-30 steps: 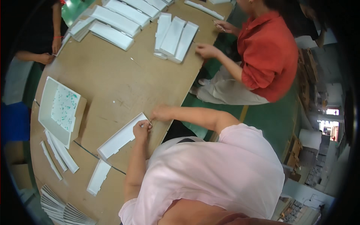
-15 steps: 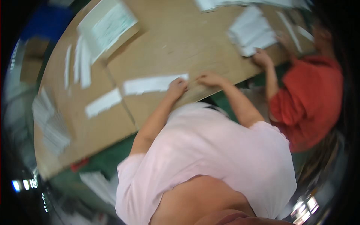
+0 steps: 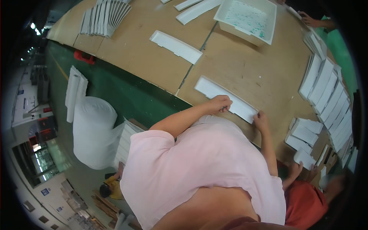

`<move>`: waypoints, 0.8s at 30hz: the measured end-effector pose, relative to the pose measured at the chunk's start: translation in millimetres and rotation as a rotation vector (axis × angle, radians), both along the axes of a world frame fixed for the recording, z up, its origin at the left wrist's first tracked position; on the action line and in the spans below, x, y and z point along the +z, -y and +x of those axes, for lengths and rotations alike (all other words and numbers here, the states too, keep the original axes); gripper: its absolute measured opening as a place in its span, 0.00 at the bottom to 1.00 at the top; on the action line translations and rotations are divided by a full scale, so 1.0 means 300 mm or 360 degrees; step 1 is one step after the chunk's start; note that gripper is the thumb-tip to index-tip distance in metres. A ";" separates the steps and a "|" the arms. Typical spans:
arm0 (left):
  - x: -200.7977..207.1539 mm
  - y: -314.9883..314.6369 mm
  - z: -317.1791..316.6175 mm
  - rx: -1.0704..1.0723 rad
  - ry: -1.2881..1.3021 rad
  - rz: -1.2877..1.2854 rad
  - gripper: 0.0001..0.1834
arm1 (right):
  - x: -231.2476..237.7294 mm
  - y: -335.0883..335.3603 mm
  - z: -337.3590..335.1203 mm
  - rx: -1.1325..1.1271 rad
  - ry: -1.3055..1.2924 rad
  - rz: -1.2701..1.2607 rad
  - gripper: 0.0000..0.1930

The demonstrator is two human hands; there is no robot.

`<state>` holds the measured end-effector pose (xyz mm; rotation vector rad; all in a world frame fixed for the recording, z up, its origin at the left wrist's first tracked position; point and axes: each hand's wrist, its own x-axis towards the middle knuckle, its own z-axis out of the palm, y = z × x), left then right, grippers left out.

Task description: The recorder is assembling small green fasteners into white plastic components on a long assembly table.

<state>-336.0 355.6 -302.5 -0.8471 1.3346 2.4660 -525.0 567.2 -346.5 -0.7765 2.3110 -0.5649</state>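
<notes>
A long, shallow white tray (image 3: 239, 105) with a raised rim lies at a slant on the brown table in front of me. My left hand (image 3: 221, 103) is closed in a pinch over the middle of its near edge; whatever is between the fingertips is too small to make out. At the tray's right end, the fingers of my right hand (image 3: 262, 120) are closed on the corner. A similar white tray (image 3: 176, 46) rests farther left on the table, apart from both hands.
A cream bin (image 3: 245, 32) with small green and white pieces stands at the back. Fanned white trays (image 3: 103, 17) lie far left, and rows of them (image 3: 326, 84) at right. A co-worker in red (image 3: 306, 203) handles white pieces close by. Large white rolls (image 3: 94, 130) stand left, off the table.
The whole view has swung round. My left hand has gone from the tray's right end to the middle of its near edge. My right hand, earlier apart from the tray, is now on its right end.
</notes>
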 end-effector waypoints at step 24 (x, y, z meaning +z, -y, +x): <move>-0.069 0.191 0.002 0.0346 -0.0047 0.0167 0.06 | 0.047 0.192 -0.317 -0.0703 0.0092 -0.0093 0.11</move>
